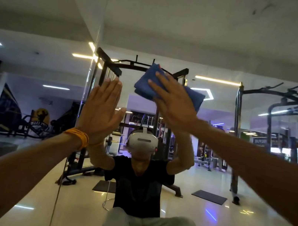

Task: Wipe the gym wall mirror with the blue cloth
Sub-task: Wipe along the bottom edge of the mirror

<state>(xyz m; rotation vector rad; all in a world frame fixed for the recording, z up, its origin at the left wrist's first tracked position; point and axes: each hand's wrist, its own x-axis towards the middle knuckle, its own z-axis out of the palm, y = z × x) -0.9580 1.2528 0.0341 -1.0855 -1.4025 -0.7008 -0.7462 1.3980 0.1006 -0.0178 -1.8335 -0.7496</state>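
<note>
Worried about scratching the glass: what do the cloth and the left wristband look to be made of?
Cloth: soft textile with a matte blue finish, maybe microfibre. It lies in thick, limp folds under the right hand.
Wristband: it looks like wound yellow-orange thread or cord, matte, with separate strands showing. There is no metal shine, though small beads cannot be ruled out.

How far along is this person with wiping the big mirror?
The right hand presses the folded blue cloth flat against the mirror, so wiping is under way. The left hand rests flat on the glass beside it. No streaks or clean patches stand out, so what is already wiped cannot be told. The wide glass to the right and below probably remains.
</note>
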